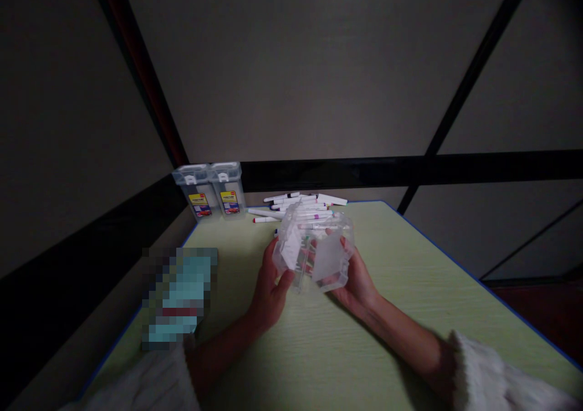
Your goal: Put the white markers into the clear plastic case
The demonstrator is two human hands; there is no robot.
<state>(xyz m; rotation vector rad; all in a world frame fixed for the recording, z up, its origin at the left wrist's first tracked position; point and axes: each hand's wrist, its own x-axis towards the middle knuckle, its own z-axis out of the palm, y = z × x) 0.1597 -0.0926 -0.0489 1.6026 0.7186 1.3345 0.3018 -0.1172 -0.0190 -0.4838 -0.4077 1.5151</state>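
Between my two hands is a clear plastic box, held up over the table and tilted, with its lid hinged apart from the body. My left hand grips its left side, thumb toward me. Around the right side wraps my right hand, its fingers partly seen through the plastic. White paper-like panels and some red and green show in the box; I cannot tell what the coloured bits are. Just behind it lies a loose pile of white marker pens, partly hidden by the box.
Two clear lidded containers with yellow labels stand upright at the table's back left corner. A pixelated teal object lies on the left. The pale green table has blue edges and meets a panelled wall behind.
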